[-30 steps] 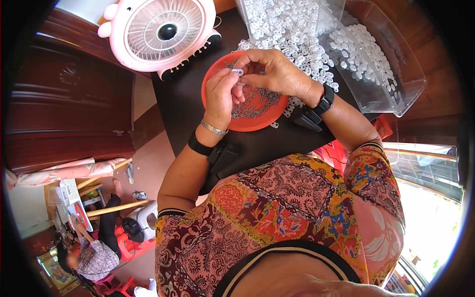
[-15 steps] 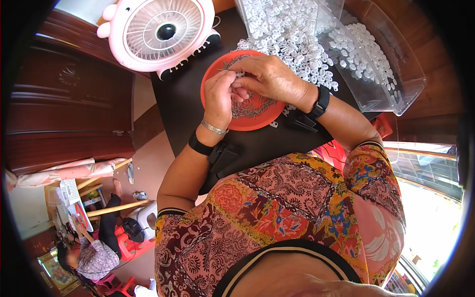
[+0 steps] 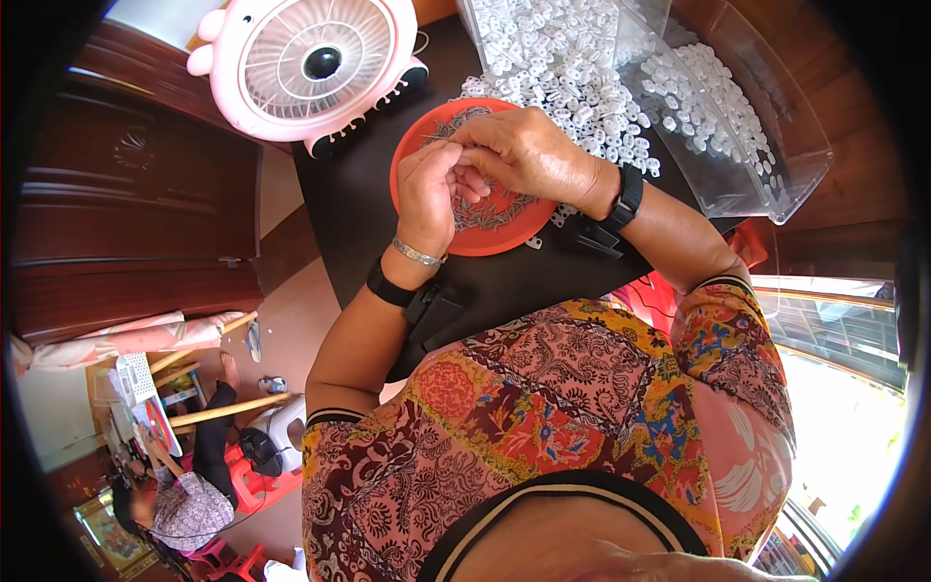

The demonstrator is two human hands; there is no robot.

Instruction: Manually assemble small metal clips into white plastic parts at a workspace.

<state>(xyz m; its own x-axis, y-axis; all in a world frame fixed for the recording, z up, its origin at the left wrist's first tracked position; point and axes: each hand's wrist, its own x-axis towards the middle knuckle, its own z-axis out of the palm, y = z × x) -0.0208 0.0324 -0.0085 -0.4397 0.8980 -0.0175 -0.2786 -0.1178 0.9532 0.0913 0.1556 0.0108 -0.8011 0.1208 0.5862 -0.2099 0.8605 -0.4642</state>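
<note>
Above a shallow orange-red bowl (image 3: 514,243), my two hands meet with their fingertips together. My left hand (image 3: 425,194) is closed, its fingers curled inward against the other hand. My right hand (image 3: 533,155) reaches over from the right, thumb and fingers pinched. Whatever lies between the fingertips is covered by the fingers. Many small, thin grey metal pieces (image 3: 493,215), like screws or nails, are spread in the bowl. Just behind and right of it spreads a heap of small white plastic pieces with holes (image 3: 587,102).
A clear plastic bin (image 3: 790,160) holding more white pieces lies tipped at the right. At the back left stands a pink fan (image 3: 325,63). The black tabletop (image 3: 504,286) carries all this. Another person (image 3: 194,504) sits at the far lower left beside red stools.
A small white piece that showed between my fingertips is now hidden as the fingers close over it. Both hands stay in nearly the same place above the bowl.
</note>
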